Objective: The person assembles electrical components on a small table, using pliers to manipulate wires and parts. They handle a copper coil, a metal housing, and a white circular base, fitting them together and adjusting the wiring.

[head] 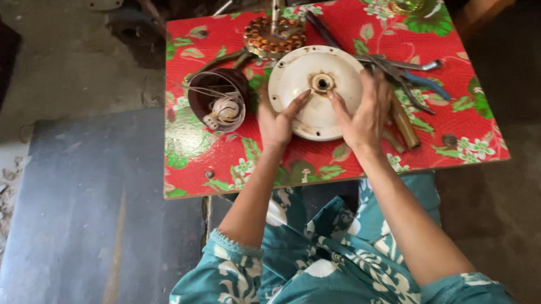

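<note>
Round cream-white metal fan cover (pixel 316 98) with a small hole in its middle lay flat on the little table with the red flowery cloth (pixel 231 164). I watched both hands rest on it. My left hand (pixel 276 122) sat on the cover's near left edge, with one finger stretched out toward the middle hole. That hand was not closed around anything; it pressed flat on the cover. My right hand (pixel 363 114) sat on the cover's right edge, fingers spread and pointing up and away from me. It was also flat and loose, touching the cover but not grabbing it. The cover sat between the two hands, and the middle hole was just past the fingertips.

Left of my left hand stood a dark brown round cup-shaped part (pixel 215 93) with thin wires and a small white piece inside. It was near the cover but not touching my hand. Past the cover, on the far side from both hands, lay a round ring of copper wire coils (pixel 270 35) with a metal rod standing in it. Right of my right hand lay a pile of grey metal hand tools (pixel 405 73), one with blue handles, and a brown tube (pixel 405 125) just beside my palm. Far off at the table's right corner sat a small yellow-green glass dish (pixel 407 0).
</note>
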